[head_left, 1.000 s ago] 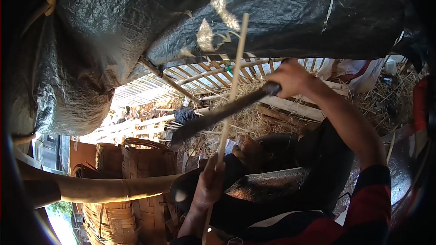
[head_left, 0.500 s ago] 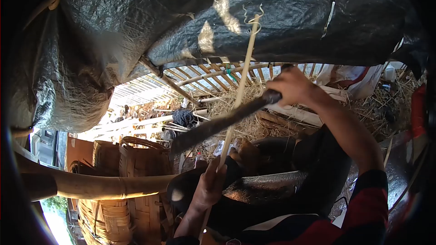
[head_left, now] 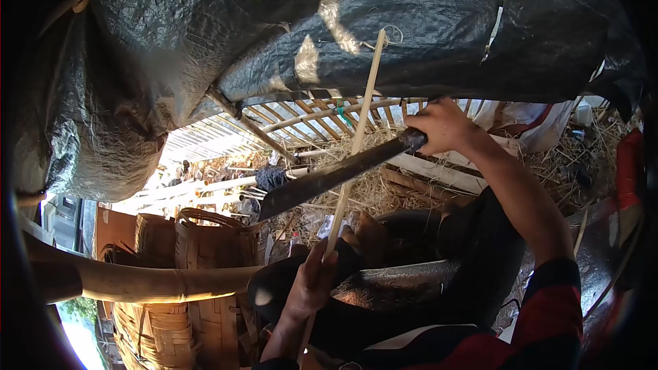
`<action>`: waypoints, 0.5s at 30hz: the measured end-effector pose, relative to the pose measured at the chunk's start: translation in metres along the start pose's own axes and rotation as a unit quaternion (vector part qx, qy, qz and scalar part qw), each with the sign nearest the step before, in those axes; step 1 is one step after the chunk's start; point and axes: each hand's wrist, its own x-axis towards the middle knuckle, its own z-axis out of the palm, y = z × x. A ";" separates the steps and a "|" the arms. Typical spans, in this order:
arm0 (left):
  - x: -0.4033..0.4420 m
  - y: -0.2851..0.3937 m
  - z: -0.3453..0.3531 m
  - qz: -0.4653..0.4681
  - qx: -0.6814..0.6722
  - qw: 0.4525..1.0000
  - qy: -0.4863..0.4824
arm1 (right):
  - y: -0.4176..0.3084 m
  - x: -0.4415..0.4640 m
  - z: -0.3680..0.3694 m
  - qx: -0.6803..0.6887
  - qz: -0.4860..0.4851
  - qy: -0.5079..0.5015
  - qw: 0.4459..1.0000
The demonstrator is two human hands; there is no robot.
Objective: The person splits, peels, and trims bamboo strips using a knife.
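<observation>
My left hand (head_left: 312, 286) is closed around the lower part of a long, pale bamboo strip (head_left: 368, 106) that rises at a slight tilt. A thin curled shaving (head_left: 392, 36) clings to its top end. Gripped by its dark handle in my right hand (head_left: 441, 127) is a machete (head_left: 329, 180). Its broad dark blade slants down to the left and crosses the strip about midway along, appearing to lie against it. The fingers of both hands are wrapped round what they hold.
A thick bamboo pole (head_left: 164, 283) runs in from the left, beside woven bamboo baskets (head_left: 212, 247). Overhead hangs a black plastic tarp (head_left: 439, 20). Behind the hands are a slatted bamboo fence (head_left: 322, 116), dry straw (head_left: 548, 164) and wooden planks (head_left: 445, 175).
The curled shavings at the strip's top look smaller and changed in shape. The strip's top sits slightly lower, and the machete is slightly higher at its handle.
</observation>
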 end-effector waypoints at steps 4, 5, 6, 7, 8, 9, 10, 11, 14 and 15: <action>-0.001 0.006 -0.011 -0.132 -0.057 0.989 -0.032 | 0.058 0.008 0.001 0.071 0.358 -0.012 0.931; -0.008 -0.005 -0.007 -0.120 -0.072 0.990 -0.004 | 0.075 0.005 0.010 0.085 0.397 0.024 0.914; -0.013 -0.011 -0.006 -0.109 -0.086 0.990 0.022 | 0.092 -0.005 0.023 0.101 0.436 0.060 0.892; -0.008 -0.008 -0.009 -0.108 -0.084 0.990 0.021 | 0.098 -0.016 0.025 0.102 0.437 0.062 0.891; -0.001 -0.003 -0.012 -0.129 -0.140 0.981 0.030 | 0.102 -0.026 0.027 0.110 0.462 0.066 0.878; 0.004 0.002 -0.015 -0.150 -0.198 0.968 0.041 | 0.097 -0.030 0.025 0.116 0.484 0.068 0.865; 0.003 0.008 -0.014 -0.174 -0.272 0.945 0.047 | 0.088 -0.032 0.020 0.130 0.467 0.085 0.870; 0.003 0.013 -0.014 -0.175 -0.276 0.944 0.053 | 0.087 -0.032 0.019 0.128 0.463 0.081 0.874; 0.005 0.017 -0.018 -0.176 -0.270 0.947 -0.002 | 0.072 -0.026 0.021 0.155 0.397 0.111 0.898; 0.005 0.017 -0.018 -0.179 -0.269 0.946 0.005 | 0.058 -0.022 0.015 0.164 0.377 0.132 0.902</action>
